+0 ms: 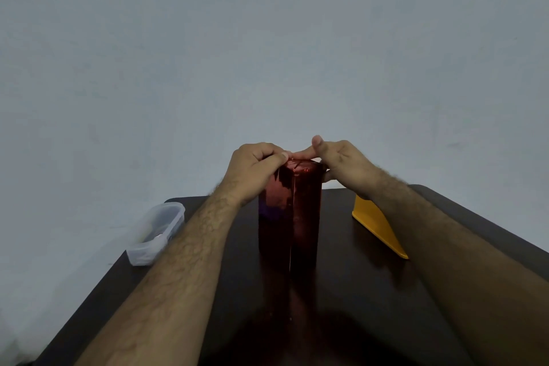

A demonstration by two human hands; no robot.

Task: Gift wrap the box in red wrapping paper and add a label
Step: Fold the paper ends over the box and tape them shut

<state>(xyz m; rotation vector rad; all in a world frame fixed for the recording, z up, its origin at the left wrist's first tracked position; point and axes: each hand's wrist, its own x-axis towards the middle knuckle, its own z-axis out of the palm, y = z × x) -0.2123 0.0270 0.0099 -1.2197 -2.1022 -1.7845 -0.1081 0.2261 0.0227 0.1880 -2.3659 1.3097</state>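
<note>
both forearms reach fwd. left hand (pixel 252 169) has fingers curled, pinching. right hand (pixel 341 160) has index extended, thumb up.

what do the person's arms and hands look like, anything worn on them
Both arms are bare from the frame edge to the wrist, with no sleeves in view, and the forearms are hairy. The left hand and right hand wear no gloves. No watch, bracelet or ring shows on either, though parts of the fingers are hidden behind the red wrapped box.
</note>
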